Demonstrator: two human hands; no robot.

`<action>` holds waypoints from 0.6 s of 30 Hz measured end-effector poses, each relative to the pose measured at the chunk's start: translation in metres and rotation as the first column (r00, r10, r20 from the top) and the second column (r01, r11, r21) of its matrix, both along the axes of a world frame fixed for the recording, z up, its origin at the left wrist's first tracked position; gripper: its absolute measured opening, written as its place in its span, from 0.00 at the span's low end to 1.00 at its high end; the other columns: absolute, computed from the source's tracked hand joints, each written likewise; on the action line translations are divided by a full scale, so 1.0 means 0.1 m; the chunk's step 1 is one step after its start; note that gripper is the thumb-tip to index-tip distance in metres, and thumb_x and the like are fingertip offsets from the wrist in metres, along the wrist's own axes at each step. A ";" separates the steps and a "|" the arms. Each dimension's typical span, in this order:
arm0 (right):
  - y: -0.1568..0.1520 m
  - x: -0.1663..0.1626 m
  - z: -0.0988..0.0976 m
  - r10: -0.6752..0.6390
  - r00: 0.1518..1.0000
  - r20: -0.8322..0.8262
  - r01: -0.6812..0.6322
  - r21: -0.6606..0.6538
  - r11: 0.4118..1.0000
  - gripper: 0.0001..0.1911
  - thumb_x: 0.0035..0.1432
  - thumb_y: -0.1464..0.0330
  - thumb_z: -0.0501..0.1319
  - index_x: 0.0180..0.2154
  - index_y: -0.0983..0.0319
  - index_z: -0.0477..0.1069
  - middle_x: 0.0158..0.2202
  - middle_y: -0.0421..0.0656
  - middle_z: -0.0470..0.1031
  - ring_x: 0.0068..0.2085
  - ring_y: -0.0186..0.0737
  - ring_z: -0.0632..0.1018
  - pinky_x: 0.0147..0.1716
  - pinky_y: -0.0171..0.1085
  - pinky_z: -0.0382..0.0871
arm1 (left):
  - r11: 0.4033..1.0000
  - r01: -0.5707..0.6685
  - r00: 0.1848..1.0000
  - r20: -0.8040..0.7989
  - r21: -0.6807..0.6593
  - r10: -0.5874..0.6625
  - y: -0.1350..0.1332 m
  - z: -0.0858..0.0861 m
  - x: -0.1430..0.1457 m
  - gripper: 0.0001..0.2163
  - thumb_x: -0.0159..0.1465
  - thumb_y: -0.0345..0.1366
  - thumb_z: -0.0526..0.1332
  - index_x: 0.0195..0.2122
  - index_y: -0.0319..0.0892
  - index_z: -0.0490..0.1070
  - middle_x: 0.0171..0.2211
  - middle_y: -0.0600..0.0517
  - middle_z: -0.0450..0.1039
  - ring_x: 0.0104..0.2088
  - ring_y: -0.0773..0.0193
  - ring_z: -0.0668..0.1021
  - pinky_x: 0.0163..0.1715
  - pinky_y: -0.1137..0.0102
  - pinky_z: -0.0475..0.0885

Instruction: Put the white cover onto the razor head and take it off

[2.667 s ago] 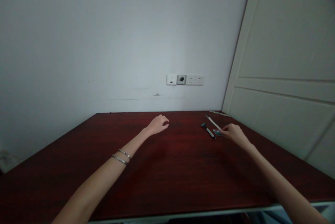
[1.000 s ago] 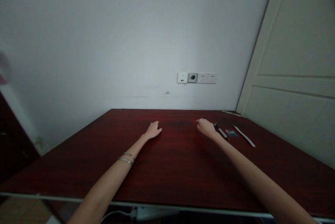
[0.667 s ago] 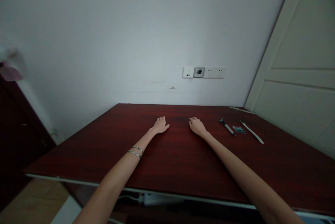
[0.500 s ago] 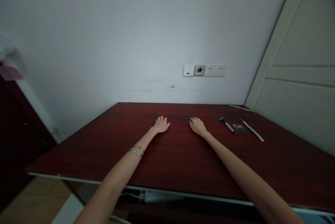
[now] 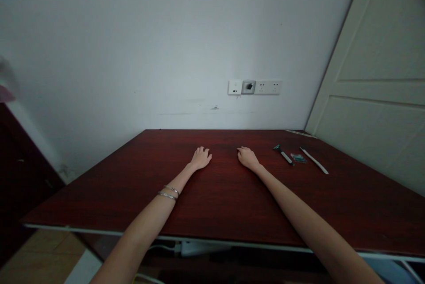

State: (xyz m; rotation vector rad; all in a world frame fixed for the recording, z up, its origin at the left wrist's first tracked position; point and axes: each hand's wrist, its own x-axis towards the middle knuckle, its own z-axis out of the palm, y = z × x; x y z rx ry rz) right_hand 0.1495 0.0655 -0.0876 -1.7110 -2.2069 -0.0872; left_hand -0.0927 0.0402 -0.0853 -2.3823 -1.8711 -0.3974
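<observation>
My left hand (image 5: pixel 201 158) lies palm down on the dark red table, fingers a little spread, holding nothing. Two bracelets (image 5: pixel 169 193) circle the left forearm. Across a short gap, my right hand (image 5: pixel 247 157) also rests on the tabletop with its fingers stretched out and nothing visible in it. To the right of that hand, untouched, is a razor (image 5: pixel 284 156) with a pale grip and dark green head. Beside it sits a small clear packet (image 5: pixel 299 158) with greenish contents. Farther right is a long, slim, slightly curved white stick (image 5: pixel 314 161) whose kind I cannot tell.
The table (image 5: pixel 109 195) meets a white wall with sockets (image 5: pixel 268 87) at the back. A thin flat strip (image 5: pixel 301 134) lies at the far right corner, by a pale panelled door (image 5: pixel 375 129). Under the front edge sit a white box (image 5: pixel 202 248) and a cable.
The camera view has shifted slightly, so most things appear a little farther left. Both hands stay resting on the table, and the razor, packet and stick keep their places.
</observation>
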 end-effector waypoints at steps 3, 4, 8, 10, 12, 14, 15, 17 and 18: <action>0.00 0.01 0.00 0.010 1.000 0.003 -0.010 -0.003 1.000 0.21 0.59 0.71 0.46 0.50 0.69 0.69 0.53 0.55 0.68 0.55 0.48 0.67 0.52 0.41 0.59 | 1.000 0.006 1.000 0.011 -0.010 -0.006 -0.01 0.01 0.00 0.22 0.64 0.43 0.44 0.53 0.36 0.62 0.52 0.37 0.61 0.52 0.49 0.65 0.50 0.60 0.60; 0.00 0.01 0.00 0.012 1.000 0.004 -0.012 -0.004 1.000 0.21 0.59 0.71 0.46 0.50 0.69 0.69 0.52 0.55 0.68 0.55 0.48 0.67 0.52 0.41 0.60 | 1.000 0.007 1.000 0.015 -0.014 -0.007 -0.01 0.01 0.00 0.22 0.64 0.43 0.44 0.53 0.36 0.62 0.52 0.37 0.61 0.52 0.49 0.65 0.49 0.60 0.60; -0.01 0.01 0.00 0.012 1.000 0.006 -0.012 -0.006 1.000 0.22 0.59 0.71 0.46 0.51 0.68 0.68 0.53 0.55 0.68 0.55 0.48 0.67 0.52 0.41 0.60 | 1.000 0.011 1.000 0.022 -0.015 -0.011 -0.01 0.01 -0.01 0.22 0.64 0.43 0.44 0.53 0.36 0.63 0.52 0.38 0.61 0.52 0.49 0.65 0.49 0.60 0.60; -0.01 0.01 0.00 0.009 1.000 0.006 -0.009 -0.007 1.000 0.22 0.59 0.71 0.47 0.51 0.68 0.68 0.53 0.54 0.68 0.55 0.47 0.67 0.52 0.40 0.59 | 1.000 0.012 1.000 0.025 -0.014 -0.011 0.00 0.00 -0.01 0.22 0.64 0.43 0.44 0.53 0.36 0.63 0.53 0.38 0.61 0.52 0.49 0.65 0.49 0.60 0.60; -0.01 0.01 0.00 0.004 1.000 0.005 -0.004 -0.009 1.000 0.22 0.59 0.71 0.47 0.52 0.68 0.68 0.54 0.54 0.67 0.55 0.46 0.66 0.53 0.40 0.59 | 1.000 0.015 0.999 0.030 -0.013 -0.015 0.00 0.00 -0.01 0.22 0.64 0.43 0.44 0.53 0.36 0.63 0.52 0.38 0.61 0.52 0.49 0.65 0.49 0.60 0.60; -0.01 0.01 0.00 0.002 1.000 0.005 -0.002 -0.010 1.000 0.22 0.59 0.70 0.47 0.52 0.68 0.68 0.54 0.54 0.67 0.56 0.47 0.66 0.53 0.40 0.59 | 1.000 0.019 0.999 0.033 -0.014 -0.019 0.01 0.00 -0.01 0.22 0.64 0.43 0.44 0.53 0.36 0.63 0.52 0.37 0.61 0.52 0.49 0.65 0.49 0.60 0.60; -0.01 0.01 0.00 0.002 1.000 0.004 -0.002 -0.010 1.000 0.22 0.59 0.70 0.47 0.52 0.68 0.68 0.54 0.54 0.67 0.56 0.47 0.66 0.53 0.41 0.59 | 1.000 0.019 0.999 0.034 -0.014 -0.019 0.01 -0.01 -0.01 0.22 0.64 0.43 0.44 0.52 0.36 0.63 0.52 0.38 0.61 0.52 0.49 0.65 0.49 0.59 0.60; -0.01 0.01 0.00 0.003 1.000 0.001 -0.003 -0.007 1.000 0.22 0.59 0.70 0.47 0.52 0.68 0.68 0.54 0.55 0.67 0.55 0.47 0.66 0.52 0.41 0.59 | 1.000 0.017 0.999 0.032 -0.013 -0.016 0.01 -0.01 -0.01 0.22 0.64 0.43 0.44 0.52 0.36 0.63 0.52 0.38 0.62 0.52 0.49 0.65 0.49 0.59 0.60; -0.02 0.01 0.01 0.004 1.000 -0.001 -0.004 -0.005 1.000 0.22 0.59 0.71 0.47 0.52 0.68 0.68 0.54 0.55 0.67 0.55 0.48 0.67 0.52 0.41 0.59 | 1.000 0.015 0.999 0.029 -0.012 -0.014 0.01 -0.01 0.00 0.22 0.64 0.43 0.44 0.52 0.36 0.63 0.52 0.38 0.62 0.52 0.49 0.65 0.49 0.59 0.60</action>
